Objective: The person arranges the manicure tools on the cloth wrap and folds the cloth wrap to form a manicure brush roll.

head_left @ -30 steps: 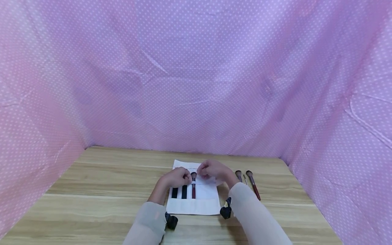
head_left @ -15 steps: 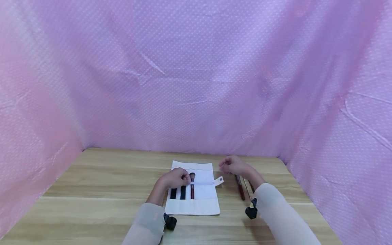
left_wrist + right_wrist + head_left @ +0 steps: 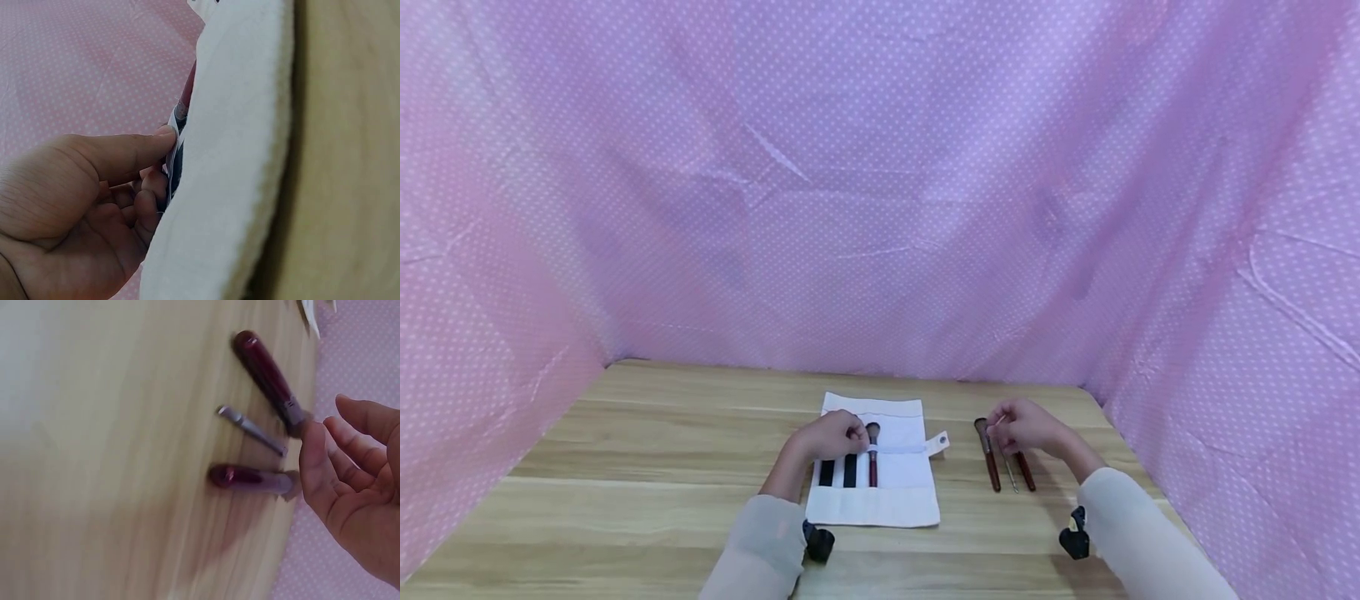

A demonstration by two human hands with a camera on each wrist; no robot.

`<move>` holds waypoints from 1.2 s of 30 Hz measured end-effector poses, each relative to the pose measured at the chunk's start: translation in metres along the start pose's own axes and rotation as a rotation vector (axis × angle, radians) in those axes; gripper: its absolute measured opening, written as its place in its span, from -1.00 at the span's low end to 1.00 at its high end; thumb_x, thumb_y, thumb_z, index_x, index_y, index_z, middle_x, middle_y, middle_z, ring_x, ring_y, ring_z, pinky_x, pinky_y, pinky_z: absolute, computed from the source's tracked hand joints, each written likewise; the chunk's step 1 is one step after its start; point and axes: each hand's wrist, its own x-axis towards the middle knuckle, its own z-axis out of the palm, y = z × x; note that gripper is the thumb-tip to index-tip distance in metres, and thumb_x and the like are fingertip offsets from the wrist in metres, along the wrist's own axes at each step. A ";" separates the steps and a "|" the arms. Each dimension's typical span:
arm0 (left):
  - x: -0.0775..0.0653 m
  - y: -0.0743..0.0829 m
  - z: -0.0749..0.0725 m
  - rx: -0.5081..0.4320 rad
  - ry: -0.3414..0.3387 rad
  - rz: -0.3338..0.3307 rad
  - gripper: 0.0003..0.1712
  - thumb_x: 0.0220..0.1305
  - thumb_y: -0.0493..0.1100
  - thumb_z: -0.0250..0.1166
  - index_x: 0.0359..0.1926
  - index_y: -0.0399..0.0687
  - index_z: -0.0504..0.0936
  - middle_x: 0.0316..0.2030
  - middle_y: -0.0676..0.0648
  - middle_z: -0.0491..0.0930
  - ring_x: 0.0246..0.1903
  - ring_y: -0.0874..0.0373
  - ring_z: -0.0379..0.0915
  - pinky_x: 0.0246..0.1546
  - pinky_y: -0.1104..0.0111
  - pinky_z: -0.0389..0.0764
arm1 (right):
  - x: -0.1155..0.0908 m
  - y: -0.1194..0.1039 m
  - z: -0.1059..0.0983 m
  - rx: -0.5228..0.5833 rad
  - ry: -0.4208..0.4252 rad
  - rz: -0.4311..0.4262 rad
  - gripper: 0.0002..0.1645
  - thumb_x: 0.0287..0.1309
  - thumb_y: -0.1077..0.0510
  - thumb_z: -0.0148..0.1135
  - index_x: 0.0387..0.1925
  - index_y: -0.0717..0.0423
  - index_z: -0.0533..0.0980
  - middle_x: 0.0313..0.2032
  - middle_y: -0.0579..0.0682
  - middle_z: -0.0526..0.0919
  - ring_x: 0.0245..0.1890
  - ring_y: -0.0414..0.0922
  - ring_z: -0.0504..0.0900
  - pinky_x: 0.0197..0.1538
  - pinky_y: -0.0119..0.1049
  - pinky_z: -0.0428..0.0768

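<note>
- Pinched a white band (image 3: 873, 448) of the pouch (image 3: 910, 505) between thumb and fingers of the left hand (image 3: 833, 433).
- Gripped nothing with the right hand (image 3: 1027, 427), over the near brush (image 3: 991, 467), silver tool (image 3: 1010, 473) and outer brush (image 3: 1026, 472), with loosely bent fingers; could not tell if touching them.
- Saw the pouch lying open on the table (image 3: 625, 492), well apart from those three.
- Saw a pouch brush (image 3: 873, 473) under the band, just beside two black strips (image 3: 850, 472).
</note>
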 end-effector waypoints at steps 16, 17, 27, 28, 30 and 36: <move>-0.001 0.002 0.002 0.003 -0.002 0.003 -0.78 0.40 -0.32 0.27 -0.45 -0.10 0.60 -0.53 0.11 0.42 -0.50 0.22 0.30 -0.40 0.37 0.37 | 0.002 0.006 0.016 -0.003 -0.014 0.004 -0.57 0.30 0.36 0.26 0.09 0.59 0.41 -0.25 0.20 0.69 -0.28 -0.01 0.69 -0.22 -0.06 0.73; -0.001 0.001 0.002 0.005 -0.001 0.001 -0.77 0.40 -0.32 0.26 -0.45 -0.10 0.60 -0.54 0.11 0.41 -0.51 0.22 0.29 -0.40 0.38 0.36 | 0.003 0.005 0.017 -0.017 -0.012 0.000 -0.56 0.29 0.35 0.27 0.09 0.57 0.41 -0.25 0.19 0.70 -0.27 -0.01 0.70 -0.22 -0.07 0.73; -0.003 0.004 0.000 0.013 0.010 -0.013 -0.83 0.37 -0.33 0.29 -0.40 -0.09 0.65 -0.50 0.10 0.47 -0.48 0.22 0.34 -0.39 0.38 0.40 | 0.012 -0.009 0.039 -0.234 0.038 -0.054 -0.56 0.13 0.32 0.45 0.01 0.40 0.52 -0.32 0.05 0.68 -0.33 -0.12 0.65 -0.29 -0.20 0.66; -0.003 0.004 0.000 0.013 0.010 -0.017 -0.84 0.37 -0.33 0.29 -0.39 -0.09 0.65 -0.49 0.09 0.47 -0.48 0.22 0.34 -0.38 0.39 0.40 | 0.013 -0.009 0.041 -0.257 0.049 -0.065 -0.57 0.11 0.31 0.47 -0.01 0.38 0.53 -0.33 0.04 0.67 -0.34 -0.13 0.64 -0.28 -0.22 0.65; -0.003 0.005 0.000 0.015 0.012 -0.021 -0.84 0.36 -0.33 0.29 -0.39 -0.09 0.65 -0.49 0.09 0.48 -0.47 0.22 0.34 -0.39 0.39 0.40 | 0.014 -0.010 0.045 -0.296 0.068 -0.082 -0.58 0.07 0.31 0.50 -0.05 0.34 0.54 -0.37 0.01 0.66 -0.35 -0.15 0.60 -0.26 -0.24 0.60; -0.002 0.006 0.000 0.032 0.012 0.011 -0.82 0.36 -0.34 0.29 -0.42 -0.11 0.65 -0.52 0.11 0.46 -0.49 0.24 0.33 -0.40 0.40 0.40 | 0.017 -0.010 0.053 -0.336 0.090 -0.100 -0.65 0.04 0.35 0.50 -0.13 0.30 0.57 -0.41 -0.05 0.61 -0.37 -0.17 0.55 -0.25 -0.25 0.55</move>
